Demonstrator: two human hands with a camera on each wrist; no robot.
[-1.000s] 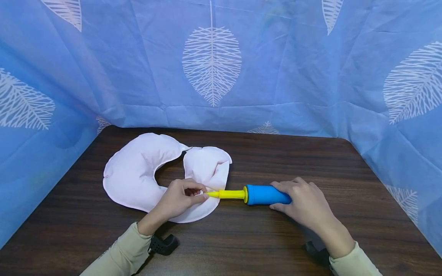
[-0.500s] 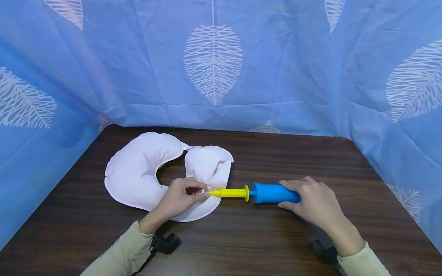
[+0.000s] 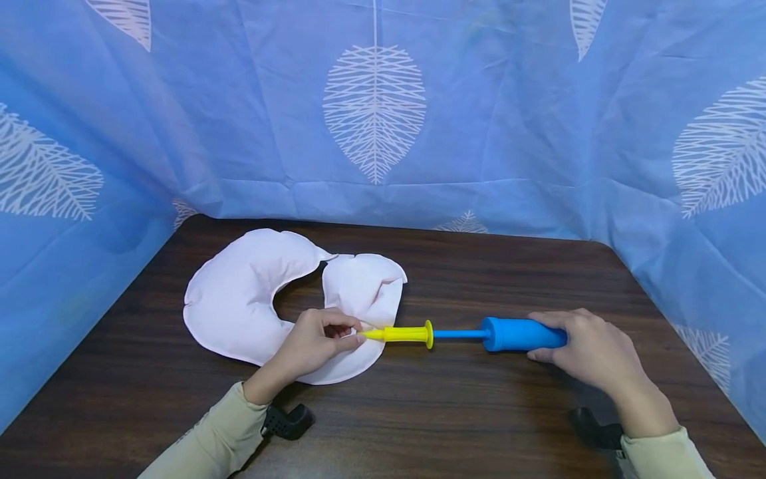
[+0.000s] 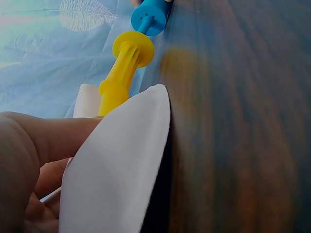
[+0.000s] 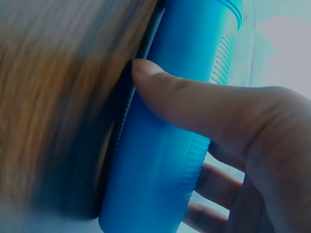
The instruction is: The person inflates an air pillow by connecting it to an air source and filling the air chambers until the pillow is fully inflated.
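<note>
A pale pink inflatable neck pillow (image 3: 230,303) lies on the table, its left part plump and its right part creased and flatter. At that flatter part my left hand (image 3: 308,346) pinches the pillow's small white valve, where the tip of a yellow nozzle meets it. The nozzle belongs to a hand pump (image 3: 516,334) with a blue barrel, and a thin blue rod shows between barrel and yellow flange. Around the barrel's far end my right hand (image 3: 598,349) grips, thumb across it in the right wrist view (image 5: 194,104). Pillow fabric hides the nozzle tip in the left wrist view.
The dark wood table (image 3: 455,412) extends around the pillow and pump. A blue curtain (image 3: 479,120) with white leaf prints hangs behind and at both sides. Black wrist devices (image 3: 289,422) sit at both sleeves.
My right hand has drawn the blue barrel to the right, away from the yellow flange, baring a long stretch of rod. The left hand keeps its pinch at the valve.
</note>
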